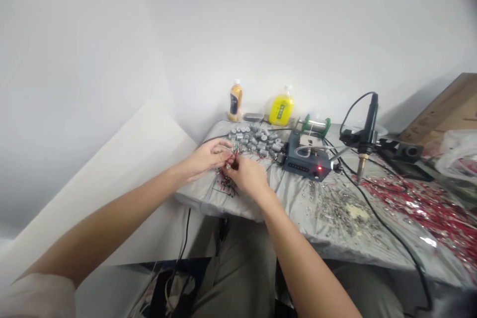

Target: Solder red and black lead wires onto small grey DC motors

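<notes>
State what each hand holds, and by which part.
Both the left hand and right hand pinch a small tangle of red-wired components; the exact grip point is too small to tell.

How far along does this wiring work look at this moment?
Done, by the look of it: wire offcuts and red scraps litter the table cover. In hand: the left hand and right hand meet over a small wired part, above a pile of red-wired pieces. Left: many grey capacitors sit untouched. The soldering iron stays in its holder.

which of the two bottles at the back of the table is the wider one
The yellow bottle on the right is the wider one, squat and bright yellow. The orange bottle to its left is slim, with a dark label.
</notes>
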`<state>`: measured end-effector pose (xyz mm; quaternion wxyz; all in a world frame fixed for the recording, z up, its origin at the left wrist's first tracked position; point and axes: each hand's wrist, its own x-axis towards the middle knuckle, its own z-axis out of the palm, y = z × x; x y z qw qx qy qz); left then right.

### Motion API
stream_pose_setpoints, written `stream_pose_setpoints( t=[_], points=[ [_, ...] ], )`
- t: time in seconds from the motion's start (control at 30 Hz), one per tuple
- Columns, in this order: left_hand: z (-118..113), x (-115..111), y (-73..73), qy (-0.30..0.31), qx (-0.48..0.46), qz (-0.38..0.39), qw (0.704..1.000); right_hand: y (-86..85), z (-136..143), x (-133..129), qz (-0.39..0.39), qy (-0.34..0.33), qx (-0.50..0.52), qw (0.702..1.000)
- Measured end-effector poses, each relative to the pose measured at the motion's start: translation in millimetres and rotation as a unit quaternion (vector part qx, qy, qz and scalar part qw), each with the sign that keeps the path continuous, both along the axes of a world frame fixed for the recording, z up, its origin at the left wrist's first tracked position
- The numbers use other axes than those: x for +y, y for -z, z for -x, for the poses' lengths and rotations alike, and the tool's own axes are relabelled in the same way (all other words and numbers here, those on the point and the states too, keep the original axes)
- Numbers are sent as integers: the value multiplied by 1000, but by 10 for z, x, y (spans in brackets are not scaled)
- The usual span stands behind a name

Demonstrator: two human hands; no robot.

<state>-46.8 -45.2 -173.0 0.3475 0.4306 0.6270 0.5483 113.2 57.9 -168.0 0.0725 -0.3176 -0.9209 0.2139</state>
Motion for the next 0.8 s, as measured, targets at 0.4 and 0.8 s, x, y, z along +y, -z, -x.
stream_pose_setpoints(
  t=[0.4, 0.8],
  points=[
    [-40, 53, 41, -9, -1, -9, 1000, -98, -181, 232, 96, -105, 116, 983],
    [281, 2, 7, -102, 13, -36, 994, 162, -730, 285, 129, 20, 259, 957]
  ],
)
